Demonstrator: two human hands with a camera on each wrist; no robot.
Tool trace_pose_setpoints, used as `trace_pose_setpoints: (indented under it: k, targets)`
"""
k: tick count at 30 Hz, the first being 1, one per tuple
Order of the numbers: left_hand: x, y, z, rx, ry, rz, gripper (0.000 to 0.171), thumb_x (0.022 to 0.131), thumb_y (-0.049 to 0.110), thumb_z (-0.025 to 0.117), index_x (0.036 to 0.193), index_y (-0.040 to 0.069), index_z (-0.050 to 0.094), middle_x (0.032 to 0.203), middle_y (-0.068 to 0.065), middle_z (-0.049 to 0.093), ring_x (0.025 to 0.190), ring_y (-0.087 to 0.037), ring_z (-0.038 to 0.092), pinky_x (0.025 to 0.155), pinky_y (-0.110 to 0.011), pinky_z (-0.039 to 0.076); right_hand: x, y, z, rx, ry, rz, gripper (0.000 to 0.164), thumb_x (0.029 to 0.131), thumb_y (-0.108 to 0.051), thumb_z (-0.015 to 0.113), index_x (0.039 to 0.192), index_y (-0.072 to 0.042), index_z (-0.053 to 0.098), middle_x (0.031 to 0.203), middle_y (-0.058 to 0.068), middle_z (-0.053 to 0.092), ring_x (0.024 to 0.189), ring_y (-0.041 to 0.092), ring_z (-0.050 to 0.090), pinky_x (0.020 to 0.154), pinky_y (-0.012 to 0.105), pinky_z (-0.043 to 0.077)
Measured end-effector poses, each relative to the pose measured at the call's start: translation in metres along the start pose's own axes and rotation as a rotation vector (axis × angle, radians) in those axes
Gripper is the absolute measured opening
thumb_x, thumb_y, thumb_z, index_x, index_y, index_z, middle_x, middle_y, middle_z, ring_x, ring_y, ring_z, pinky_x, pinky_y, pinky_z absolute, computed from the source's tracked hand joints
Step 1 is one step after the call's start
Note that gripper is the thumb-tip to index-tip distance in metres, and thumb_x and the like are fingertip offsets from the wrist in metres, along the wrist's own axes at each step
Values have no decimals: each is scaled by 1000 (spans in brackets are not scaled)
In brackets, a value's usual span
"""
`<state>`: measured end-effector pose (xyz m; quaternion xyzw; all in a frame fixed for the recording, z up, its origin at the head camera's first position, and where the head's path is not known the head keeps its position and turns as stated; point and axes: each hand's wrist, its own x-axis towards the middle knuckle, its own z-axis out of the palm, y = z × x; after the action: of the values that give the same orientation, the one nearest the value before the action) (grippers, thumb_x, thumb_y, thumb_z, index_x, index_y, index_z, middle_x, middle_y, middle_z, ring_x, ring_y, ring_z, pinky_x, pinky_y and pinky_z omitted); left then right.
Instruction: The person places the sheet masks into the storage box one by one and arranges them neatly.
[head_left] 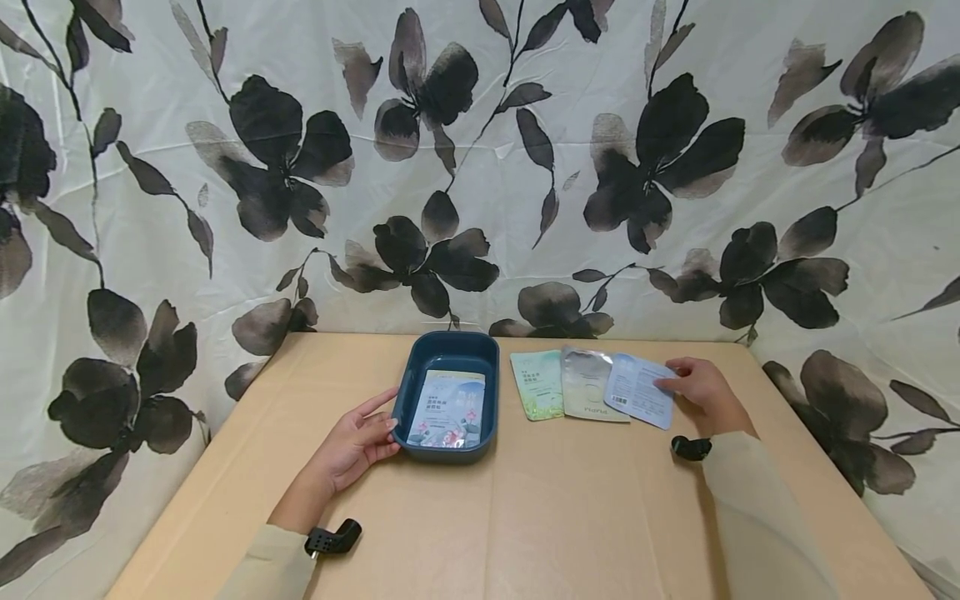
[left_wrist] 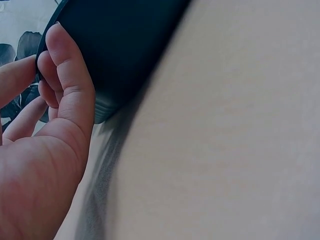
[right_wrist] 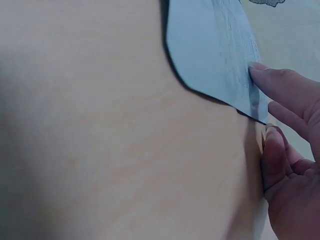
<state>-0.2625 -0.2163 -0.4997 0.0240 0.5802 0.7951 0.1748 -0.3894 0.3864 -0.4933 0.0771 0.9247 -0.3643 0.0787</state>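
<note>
A dark blue rectangular tray [head_left: 446, 457] stands left of the table's middle. Inside it lies a light blue flat packet with flowers [head_left: 446, 408]. My left hand [head_left: 352, 442] grips the tray's left rim; in the left wrist view fingers bend against the tray's dark wall [left_wrist: 120, 45]. To the right, my right hand [head_left: 705, 392] pinches the edge of a pale blue printed sachet [head_left: 637, 392]. One finger lies on the sachet's face [right_wrist: 215, 55] in the right wrist view. Beside it are a silvery sachet [head_left: 587, 385] and a green sachet [head_left: 538, 383], overlapping in a fan.
The tan table [head_left: 525, 525] runs back to a hanging white cloth [head_left: 525, 208] with dark printed flowers. A black wrist camera sits on the left wrist [head_left: 333, 537] and another on the right wrist [head_left: 691, 448].
</note>
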Motion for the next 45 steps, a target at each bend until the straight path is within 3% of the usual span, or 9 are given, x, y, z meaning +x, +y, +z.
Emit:
trace_pose_setpoints:
  k: [9,27,34,40,45]
  targets:
    - [1,0,-1,2,-3,-3,70,103,7,59,163,20,27,114,-8,63,81,-12,68,83,-29,62,3,-4,-4,-65,-42,4,73,93,-30,77,147,6,44,143,35,42,120,46,43,104,54,46]
    - [0,2,0,3,1,-11,69,103,7,59,163,19,27,112,-6,63,81,-12,68,82,-29,62,-2,-3,-2,-25,-16,-7,71,91,-26,79,140,12,44,138,34,44,118,46,42,110,60,40]
    - [0,4,1,2,6,-16,69,103,7,60,163,20,28,113,-7,64,80,-13,68,82,-29,62,-4,-5,4,2,16,8,70,90,-22,79,141,10,42,130,29,47,114,42,44,100,50,45]
    - [0,3,0,9,4,-15,70,103,8,60,163,20,28,115,-8,63,81,-13,68,83,-29,62,-3,-4,5,-9,-2,-32,72,90,-22,80,141,13,43,132,32,49,112,43,47,98,50,46]
    - [0,2,-1,8,6,-16,69,103,7,60,163,20,28,113,-8,62,80,-12,68,83,-30,62,-5,-5,6,-2,-9,-41,63,90,-20,79,137,12,49,130,30,51,110,41,48,94,44,46]
